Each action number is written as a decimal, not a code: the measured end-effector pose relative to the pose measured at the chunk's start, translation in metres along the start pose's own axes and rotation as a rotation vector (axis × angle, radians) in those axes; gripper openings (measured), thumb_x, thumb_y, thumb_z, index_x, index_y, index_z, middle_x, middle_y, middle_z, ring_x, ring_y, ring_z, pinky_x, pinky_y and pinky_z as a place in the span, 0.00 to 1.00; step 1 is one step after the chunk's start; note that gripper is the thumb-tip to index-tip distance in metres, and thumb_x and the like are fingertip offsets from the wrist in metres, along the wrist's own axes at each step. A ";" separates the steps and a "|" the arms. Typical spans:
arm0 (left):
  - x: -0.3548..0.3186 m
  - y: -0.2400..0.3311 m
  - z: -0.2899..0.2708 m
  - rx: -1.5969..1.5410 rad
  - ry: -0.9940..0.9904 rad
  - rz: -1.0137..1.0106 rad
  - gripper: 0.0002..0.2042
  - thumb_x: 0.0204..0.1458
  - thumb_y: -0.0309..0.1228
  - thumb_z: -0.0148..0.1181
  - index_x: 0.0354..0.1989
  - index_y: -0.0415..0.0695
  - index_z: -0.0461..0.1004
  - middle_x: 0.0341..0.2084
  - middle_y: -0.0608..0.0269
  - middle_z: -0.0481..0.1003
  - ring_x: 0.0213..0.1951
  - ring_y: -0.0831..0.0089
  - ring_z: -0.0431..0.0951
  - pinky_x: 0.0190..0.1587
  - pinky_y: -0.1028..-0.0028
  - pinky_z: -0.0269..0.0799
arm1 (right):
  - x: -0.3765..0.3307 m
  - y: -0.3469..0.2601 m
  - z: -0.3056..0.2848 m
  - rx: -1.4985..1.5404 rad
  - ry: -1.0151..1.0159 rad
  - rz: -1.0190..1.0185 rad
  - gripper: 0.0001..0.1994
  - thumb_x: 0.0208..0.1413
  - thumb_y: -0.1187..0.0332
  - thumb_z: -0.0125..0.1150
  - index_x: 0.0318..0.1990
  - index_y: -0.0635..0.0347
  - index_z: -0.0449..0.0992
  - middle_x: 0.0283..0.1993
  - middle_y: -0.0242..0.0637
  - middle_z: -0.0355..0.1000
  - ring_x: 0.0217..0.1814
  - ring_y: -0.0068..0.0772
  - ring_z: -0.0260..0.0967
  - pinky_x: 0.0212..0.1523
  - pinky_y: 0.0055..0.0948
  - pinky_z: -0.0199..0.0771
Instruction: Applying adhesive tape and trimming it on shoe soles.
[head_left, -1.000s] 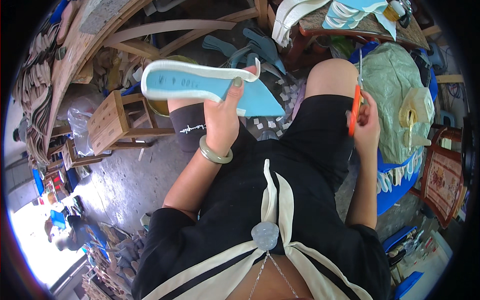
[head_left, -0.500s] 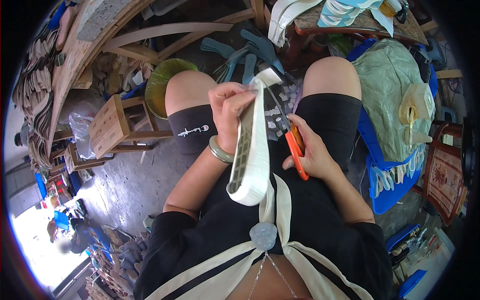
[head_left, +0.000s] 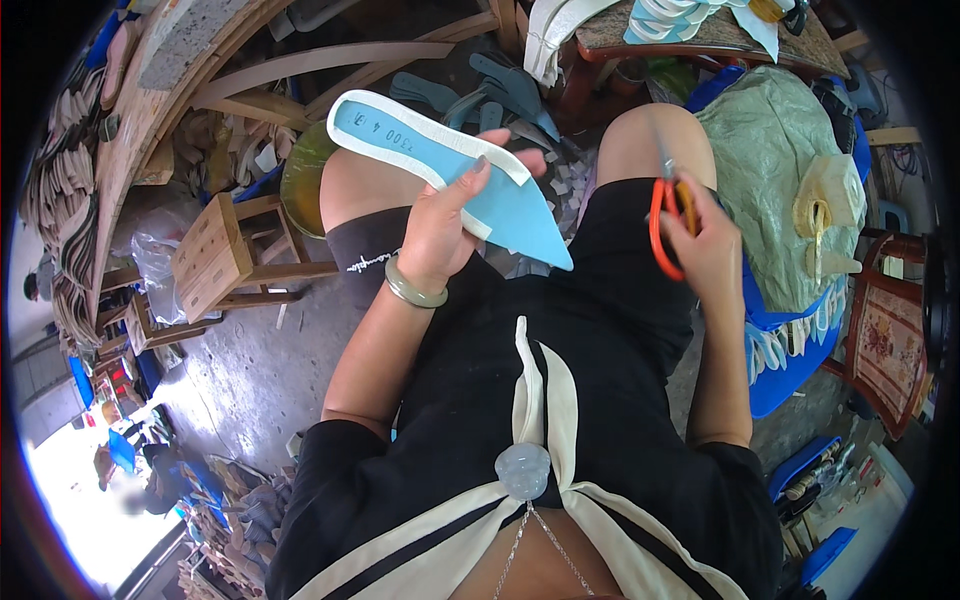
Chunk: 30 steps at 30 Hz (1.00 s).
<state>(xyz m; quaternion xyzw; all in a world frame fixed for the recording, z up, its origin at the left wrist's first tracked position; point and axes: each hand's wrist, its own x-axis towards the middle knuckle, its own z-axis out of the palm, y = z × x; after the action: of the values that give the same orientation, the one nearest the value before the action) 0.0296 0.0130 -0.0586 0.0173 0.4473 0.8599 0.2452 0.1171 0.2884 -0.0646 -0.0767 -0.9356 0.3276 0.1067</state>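
My left hand (head_left: 437, 228) is closed around a pointed shoe insole (head_left: 522, 228), thumb on top and the other fingers mostly underneath. Its light blue face is turned up, with dark handwritten marks near the rounded heel. A white strip (head_left: 408, 170) borders the heel and both sides, ending short of the bare blue point. To the right, apart from the insole, my right hand (head_left: 712, 245) grips scissors (head_left: 657, 236) by their orange handles, above my right thigh. The blades point away from me and are blurred, so I cannot tell whether they are parted.
Small white offcuts (head_left: 572, 190) lie on the floor between my knees, with blue insoles (head_left: 515, 85) beyond them. A wooden stool (head_left: 213, 255) stands at left near a green basin (head_left: 305, 185). Green sheeting (head_left: 765, 180) covers something at right, and a small table (head_left: 690, 45) stands far right.
The insole has turned from edge-on to blue face up, its heel swinging away to the left. My right hand has carried the scissors off to the right, away from the strip.
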 end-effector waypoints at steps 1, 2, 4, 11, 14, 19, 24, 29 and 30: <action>0.001 -0.001 -0.001 -0.030 -0.059 -0.055 0.19 0.58 0.35 0.54 0.52 0.36 0.66 0.44 0.47 0.75 0.49 0.53 0.76 0.50 0.62 0.74 | 0.006 0.002 -0.006 -0.206 0.010 0.034 0.24 0.48 0.64 0.65 0.55 0.57 0.71 0.39 0.52 0.73 0.41 0.54 0.72 0.43 0.39 0.73; 0.001 -0.002 0.000 -0.032 -0.063 -0.056 0.19 0.58 0.35 0.54 0.52 0.36 0.66 0.44 0.47 0.75 0.49 0.53 0.76 0.50 0.62 0.74 | 0.010 0.001 -0.009 -0.209 0.013 0.036 0.24 0.48 0.64 0.65 0.55 0.57 0.71 0.39 0.52 0.73 0.41 0.54 0.72 0.43 0.39 0.73; 0.002 -0.004 0.003 0.039 -0.036 -0.097 0.18 0.57 0.36 0.55 0.50 0.36 0.67 0.40 0.51 0.76 0.44 0.58 0.78 0.48 0.63 0.75 | 0.017 0.000 -0.011 -0.360 0.016 0.027 0.24 0.49 0.64 0.64 0.55 0.57 0.71 0.36 0.50 0.73 0.41 0.53 0.72 0.41 0.42 0.72; 0.002 -0.017 0.012 0.242 0.149 -0.022 0.13 0.56 0.33 0.59 0.45 0.38 0.72 0.35 0.64 0.76 0.36 0.77 0.76 0.40 0.76 0.73 | 0.032 -0.021 -0.039 -0.529 -0.155 0.080 0.18 0.52 0.61 0.61 0.48 0.59 0.75 0.30 0.47 0.73 0.34 0.51 0.72 0.35 0.43 0.70; 0.003 -0.016 0.020 0.232 0.134 -0.049 0.12 0.56 0.33 0.59 0.43 0.37 0.73 0.36 0.65 0.76 0.36 0.78 0.75 0.40 0.77 0.71 | 0.033 -0.045 -0.025 -0.187 0.118 -0.136 0.12 0.55 0.61 0.58 0.39 0.60 0.78 0.29 0.46 0.73 0.30 0.50 0.71 0.31 0.40 0.69; 0.004 -0.012 0.020 0.345 0.025 -0.092 0.19 0.57 0.38 0.58 0.49 0.36 0.68 0.41 0.55 0.75 0.44 0.70 0.76 0.48 0.69 0.72 | 0.030 -0.075 0.049 0.713 -0.523 0.088 0.17 0.63 0.60 0.52 0.34 0.68 0.76 0.29 0.28 0.73 0.32 0.16 0.67 0.33 0.22 0.67; 0.024 0.026 0.020 -0.138 0.003 0.061 0.29 0.62 0.53 0.38 0.59 0.37 0.59 0.43 0.46 0.73 0.48 0.62 0.75 0.50 0.68 0.72 | 0.004 -0.067 0.097 0.898 -0.354 0.167 0.16 0.63 0.60 0.52 0.32 0.66 0.77 0.22 0.28 0.70 0.26 0.14 0.63 0.28 0.19 0.65; 0.025 0.054 0.010 0.546 -0.030 -0.065 0.26 0.59 0.54 0.46 0.42 0.37 0.69 0.25 0.59 0.75 0.25 0.73 0.77 0.32 0.73 0.75 | 0.037 -0.073 0.080 1.001 -0.477 0.030 0.17 0.63 0.59 0.49 0.48 0.62 0.75 0.31 0.31 0.72 0.26 0.18 0.68 0.25 0.19 0.67; 0.026 0.058 0.009 0.538 -0.044 -0.071 0.26 0.59 0.54 0.46 0.42 0.37 0.69 0.25 0.59 0.75 0.25 0.73 0.77 0.32 0.73 0.75 | 0.061 -0.082 0.061 0.921 -0.384 0.014 0.18 0.63 0.58 0.47 0.50 0.60 0.74 0.28 0.29 0.69 0.24 0.17 0.65 0.25 0.19 0.65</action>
<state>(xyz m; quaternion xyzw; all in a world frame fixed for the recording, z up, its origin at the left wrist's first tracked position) -0.0144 0.0032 -0.0126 0.0848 0.6548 0.7003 0.2713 0.0367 0.2017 -0.0501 0.0340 -0.6961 0.7156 -0.0469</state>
